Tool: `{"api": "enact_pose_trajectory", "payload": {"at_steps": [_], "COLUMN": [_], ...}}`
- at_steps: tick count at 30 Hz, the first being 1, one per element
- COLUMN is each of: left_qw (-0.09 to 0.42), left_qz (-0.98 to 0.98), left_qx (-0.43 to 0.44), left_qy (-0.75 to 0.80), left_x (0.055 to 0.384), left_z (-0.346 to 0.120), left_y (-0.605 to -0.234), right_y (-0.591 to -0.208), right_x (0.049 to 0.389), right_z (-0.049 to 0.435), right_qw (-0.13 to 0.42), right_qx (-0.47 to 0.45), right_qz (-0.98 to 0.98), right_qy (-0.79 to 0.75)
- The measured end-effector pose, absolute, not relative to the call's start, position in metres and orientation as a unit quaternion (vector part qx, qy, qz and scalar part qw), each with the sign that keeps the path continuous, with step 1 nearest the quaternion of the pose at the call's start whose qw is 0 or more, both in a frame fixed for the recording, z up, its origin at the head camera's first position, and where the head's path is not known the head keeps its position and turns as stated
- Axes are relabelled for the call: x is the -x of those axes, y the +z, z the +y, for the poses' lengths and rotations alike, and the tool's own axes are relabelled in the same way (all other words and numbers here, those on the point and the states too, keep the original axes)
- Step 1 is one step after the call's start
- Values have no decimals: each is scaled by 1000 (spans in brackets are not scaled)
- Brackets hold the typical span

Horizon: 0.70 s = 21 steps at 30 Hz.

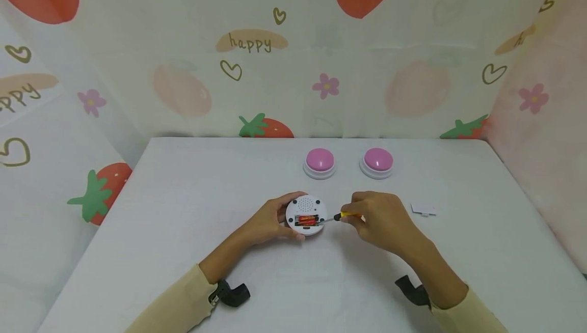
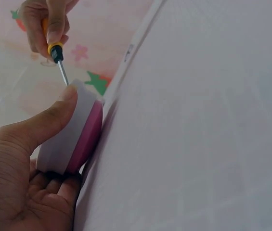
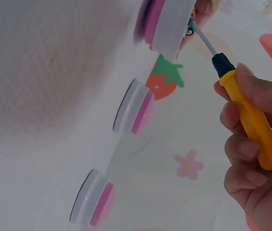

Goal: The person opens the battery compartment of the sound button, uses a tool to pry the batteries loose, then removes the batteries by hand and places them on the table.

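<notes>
My left hand [image 1: 270, 222] grips a round white-and-pink push button [image 1: 306, 204] by its sides, its underside turned up toward me. Red batteries [image 1: 306, 220] lie in the open battery compartment there. My right hand [image 1: 382, 221] holds a screwdriver with a yellow handle [image 3: 255, 127] and black collar, fingers wrapped round it. Its metal shaft [image 1: 327, 220] slants left, with the tip at the right end of the batteries. In the left wrist view the pink dome [image 2: 88, 137] of the button faces down, close over the table, and the left thumb presses its white rim.
Two more pink buttons [image 1: 320, 163] [image 1: 377, 162] stand dome-up behind the hands on the white table [image 1: 220, 180]. A small white battery cover [image 1: 423, 209] lies to the right of my right hand. A strawberry-printed cloth [image 1: 348, 58] closes off the back and sides.
</notes>
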<state>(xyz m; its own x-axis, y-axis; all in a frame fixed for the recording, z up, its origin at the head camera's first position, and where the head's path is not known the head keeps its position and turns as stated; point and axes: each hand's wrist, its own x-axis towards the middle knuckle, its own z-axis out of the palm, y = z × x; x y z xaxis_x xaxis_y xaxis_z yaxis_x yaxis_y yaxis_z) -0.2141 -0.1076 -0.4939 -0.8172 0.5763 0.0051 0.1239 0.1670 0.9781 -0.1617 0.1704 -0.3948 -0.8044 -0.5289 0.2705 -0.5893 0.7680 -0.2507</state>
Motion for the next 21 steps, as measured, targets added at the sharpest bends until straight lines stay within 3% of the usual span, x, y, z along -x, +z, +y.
{"api": "enact_pose_trajectory", "payload": {"at_steps": [12,21], "left_qw": [200,201], "left_qz": [734,732], "left_qx": [-232,-237], "left_qy": [606,606], "left_x": [215,215], "left_z": [-108,-109], "left_y": [-494,-494], "right_y": [-387,-386], "right_x": [159,157], "right_z": [172,175], "right_qw": [10,29], "right_qx": [-259,-269], "right_qz": [-961,-958], "right_qy": [99,92]}}
